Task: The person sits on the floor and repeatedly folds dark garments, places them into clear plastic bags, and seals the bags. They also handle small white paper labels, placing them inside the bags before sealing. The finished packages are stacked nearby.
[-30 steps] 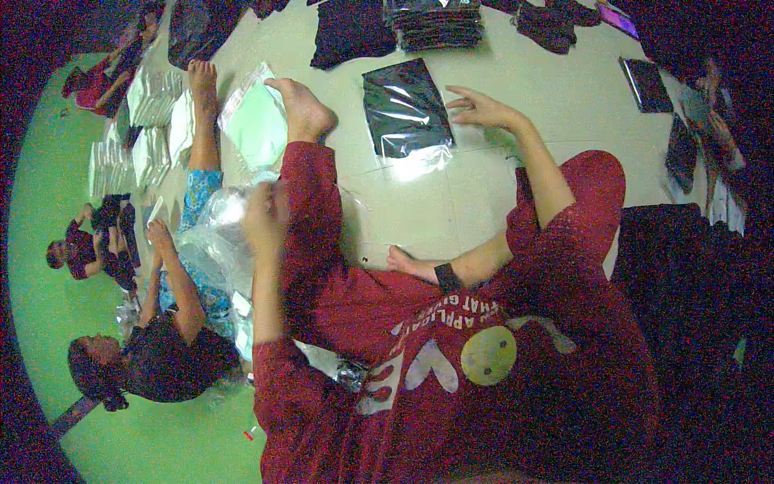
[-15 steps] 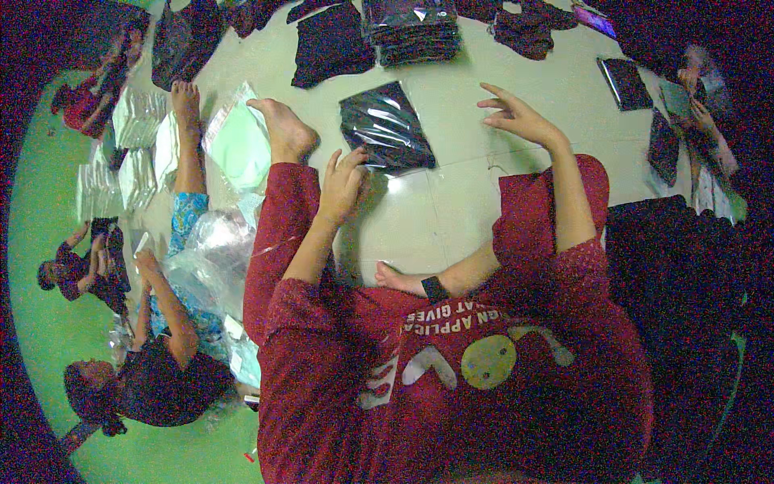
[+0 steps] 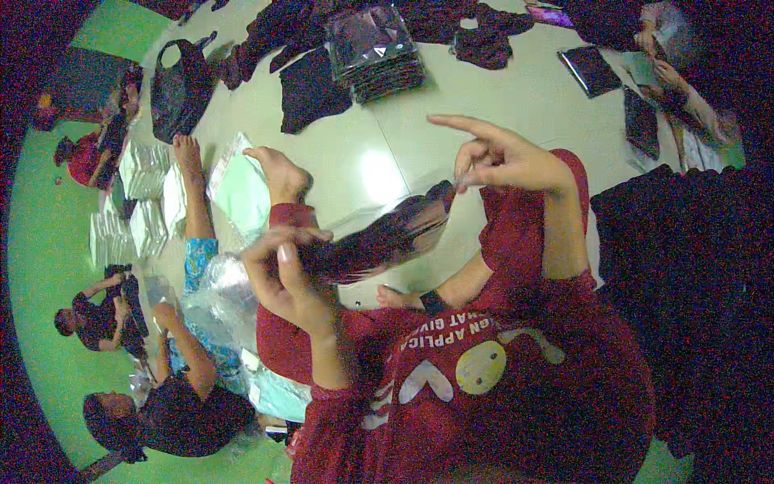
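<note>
A clear plastic bag with a folded black garment in it [image 3: 383, 238] is raised off the floor in front of my lap, tilted and somewhat smeared by motion. My left hand [image 3: 290, 270] is closed on its left end, fingers bent over the edge and thumb up. At the upper right corner, my right hand [image 3: 512, 161] pinches the bag between thumb and curled fingers, with the index finger stretched out to the left. The bag's underside is hidden from me.
A stack of bagged black garments [image 3: 375, 52] stands ahead, beside loose black clothes [image 3: 314, 89]. To the right lies a heap of black cloth [image 3: 669, 242]. On my left, a co-worker [image 3: 173, 403] sits near crumpled clear plastic [image 3: 230, 298] and stacks of white packets [image 3: 145, 169].
The bagged black garment has come up off the floor toward me. Both hands have closed on it, where they were open and apart before. The view has shifted slightly.
</note>
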The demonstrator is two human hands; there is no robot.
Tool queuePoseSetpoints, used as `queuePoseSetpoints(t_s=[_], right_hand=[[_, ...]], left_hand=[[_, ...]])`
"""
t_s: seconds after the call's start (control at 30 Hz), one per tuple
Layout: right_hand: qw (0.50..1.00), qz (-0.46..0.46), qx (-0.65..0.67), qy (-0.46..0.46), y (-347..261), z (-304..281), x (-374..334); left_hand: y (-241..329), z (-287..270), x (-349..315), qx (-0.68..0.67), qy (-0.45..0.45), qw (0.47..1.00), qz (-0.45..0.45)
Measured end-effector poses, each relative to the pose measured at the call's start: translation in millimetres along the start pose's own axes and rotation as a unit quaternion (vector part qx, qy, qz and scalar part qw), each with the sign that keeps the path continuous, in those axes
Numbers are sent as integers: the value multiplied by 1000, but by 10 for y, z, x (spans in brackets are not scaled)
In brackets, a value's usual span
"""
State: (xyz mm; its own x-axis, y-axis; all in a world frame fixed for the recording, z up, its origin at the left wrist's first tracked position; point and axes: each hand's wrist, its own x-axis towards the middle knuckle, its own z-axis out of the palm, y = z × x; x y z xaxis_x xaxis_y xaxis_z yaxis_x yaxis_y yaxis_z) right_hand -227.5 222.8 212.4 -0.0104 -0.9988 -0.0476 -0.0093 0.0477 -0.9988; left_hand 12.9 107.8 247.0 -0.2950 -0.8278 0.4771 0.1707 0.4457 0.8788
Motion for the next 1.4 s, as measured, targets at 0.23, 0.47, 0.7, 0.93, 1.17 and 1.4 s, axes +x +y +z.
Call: queuePoseSetpoints(t_s=[0.23, 0.47, 0.7, 0.93, 1.17, 1.4], right_hand=[[997, -17, 63, -38, -77, 152, 21], [998, -46, 25, -35, 4, 279, 152], [999, -15, 44, -11, 210, 329, 301], [996, 19, 24, 86, 757, 111, 819], [990, 48, -43, 122, 1873, 231, 838], [964, 249, 59, 76, 2413, 258, 736]], left_hand=[[-31, 92, -106, 47, 72, 989, 120], [-117, 14, -105, 64, 56, 990, 108], [-501, -99, -30, -72, 94, 993, -7], [-1457, -278, 580, -252, -22, 917, -308], [-2287, -317, -297, 75, -11, 946, -315], [-2633, -84, -944, 473, 37, 860, -190]])
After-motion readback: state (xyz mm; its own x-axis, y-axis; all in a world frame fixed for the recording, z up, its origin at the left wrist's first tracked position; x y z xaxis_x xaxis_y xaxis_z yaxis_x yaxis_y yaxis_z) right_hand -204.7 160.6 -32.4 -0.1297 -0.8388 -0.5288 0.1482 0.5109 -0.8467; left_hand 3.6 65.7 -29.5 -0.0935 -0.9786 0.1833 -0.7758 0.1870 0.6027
